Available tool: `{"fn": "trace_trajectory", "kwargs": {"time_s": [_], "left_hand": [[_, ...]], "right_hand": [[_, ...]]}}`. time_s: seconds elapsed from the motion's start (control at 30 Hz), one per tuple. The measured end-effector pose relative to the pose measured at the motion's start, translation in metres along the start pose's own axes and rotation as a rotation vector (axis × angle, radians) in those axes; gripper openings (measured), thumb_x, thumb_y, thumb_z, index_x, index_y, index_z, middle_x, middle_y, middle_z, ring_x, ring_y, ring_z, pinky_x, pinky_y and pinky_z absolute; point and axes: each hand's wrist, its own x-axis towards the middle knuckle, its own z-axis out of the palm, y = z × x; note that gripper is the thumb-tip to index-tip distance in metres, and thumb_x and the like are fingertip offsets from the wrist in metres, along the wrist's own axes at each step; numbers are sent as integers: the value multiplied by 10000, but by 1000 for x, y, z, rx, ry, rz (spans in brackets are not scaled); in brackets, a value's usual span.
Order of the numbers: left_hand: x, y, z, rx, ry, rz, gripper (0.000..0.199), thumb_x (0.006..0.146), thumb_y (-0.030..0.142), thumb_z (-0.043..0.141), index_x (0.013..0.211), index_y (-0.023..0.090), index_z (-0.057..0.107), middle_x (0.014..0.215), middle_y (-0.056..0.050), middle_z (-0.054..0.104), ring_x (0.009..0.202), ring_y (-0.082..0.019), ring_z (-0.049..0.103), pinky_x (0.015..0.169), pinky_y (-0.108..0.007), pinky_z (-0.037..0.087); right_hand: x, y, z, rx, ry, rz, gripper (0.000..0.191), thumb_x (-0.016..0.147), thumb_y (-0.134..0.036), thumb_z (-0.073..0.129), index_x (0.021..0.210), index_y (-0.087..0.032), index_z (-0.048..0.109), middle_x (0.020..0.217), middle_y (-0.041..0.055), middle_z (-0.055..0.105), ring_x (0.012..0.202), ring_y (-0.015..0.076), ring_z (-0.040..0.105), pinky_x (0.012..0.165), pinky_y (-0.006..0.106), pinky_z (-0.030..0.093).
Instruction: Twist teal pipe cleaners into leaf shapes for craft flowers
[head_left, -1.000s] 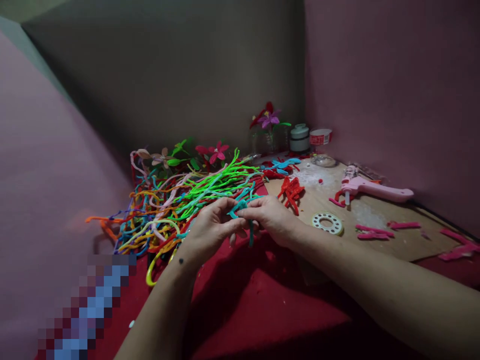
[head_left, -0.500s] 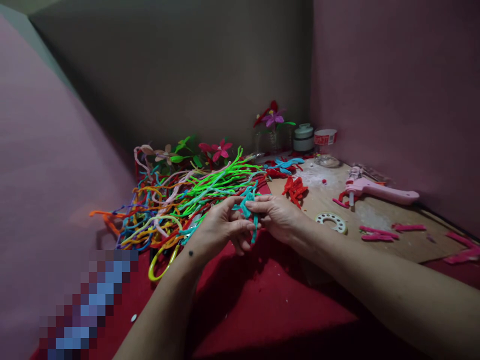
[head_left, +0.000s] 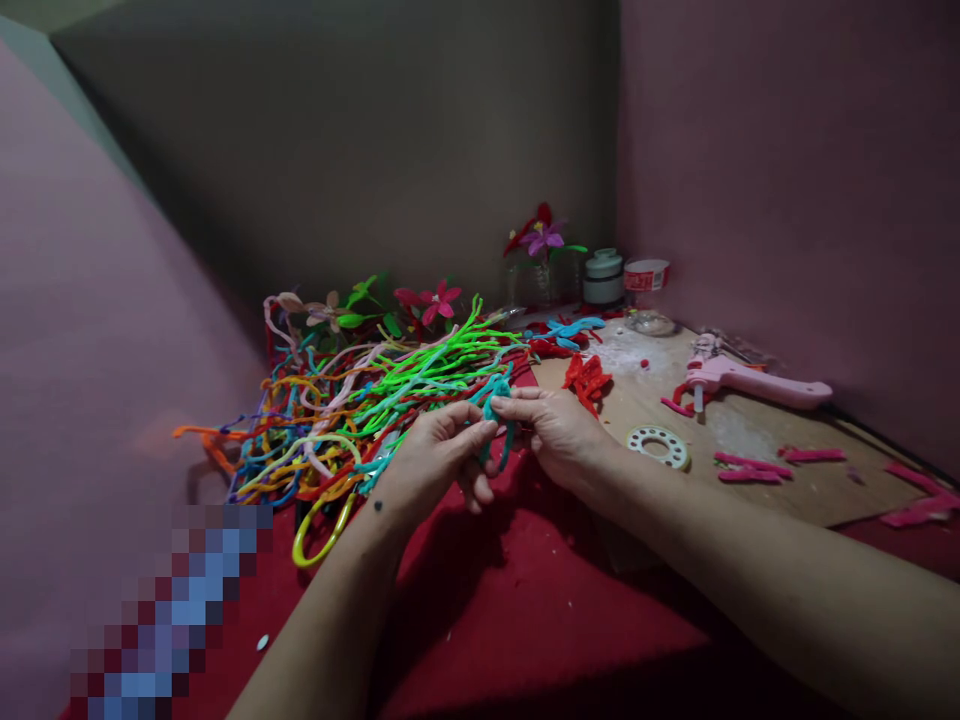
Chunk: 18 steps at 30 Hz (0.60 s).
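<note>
Since half a second ago, the left thumb has risen toward the teal fuzzy strand (head_left: 496,408), and its loose tail, which hung straight down, now curves in beside the left fingers. Folded into a small bunch, the strand is held up in front of the pile, its long axis roughly upright and its tail pointing down over the red cloth (head_left: 517,600). The right hand (head_left: 559,430) pinches its upper part between thumb and forefinger. The left hand (head_left: 442,450) grips its left side with thumb and bent forefinger, the other fingers curled loosely below.

Behind the hands spreads a tangled heap of soft, fuzzy stems (head_left: 427,365), green, orange, pink and blue, with a smooth yellow loop handle (head_left: 322,550) at its near edge. On the brown board (head_left: 810,490) lie furry red pieces (head_left: 589,380), a flat white ring (head_left: 658,448) pierced with round holes, and a pink plastic glue gun (head_left: 765,382), nozzle toward the near side. At the back, a clear jar (head_left: 544,285) holds fuzzy flowers (head_left: 544,238); the contents of the grey pot (head_left: 604,278) beside it are hidden.
</note>
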Motion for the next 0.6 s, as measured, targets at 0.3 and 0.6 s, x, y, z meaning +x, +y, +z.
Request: {"fn": "trace_trajectory", "kwargs": {"time_s": [0.3, 0.6], "left_hand": [[-1, 1, -1, 19, -12, -80, 211, 711, 344, 596, 758, 149, 532, 475, 27, 570, 289, -95, 492, 268, -171, 383], [0, -3, -4, -49, -60, -81, 157, 720, 275, 593, 735, 124, 550, 403, 16, 547, 273, -76, 443, 271, -155, 346]], "right_hand": [[-2, -2, 5, 11, 117, -46, 236, 539, -283, 718, 547, -138, 532, 496, -34, 521, 471, 72, 454, 505, 225, 370], [-2, -1, 4, -9, 107, -69, 199, 590, -266, 685, 569, -144, 529, 499, -40, 517, 452, 70, 450, 481, 228, 352]]}}
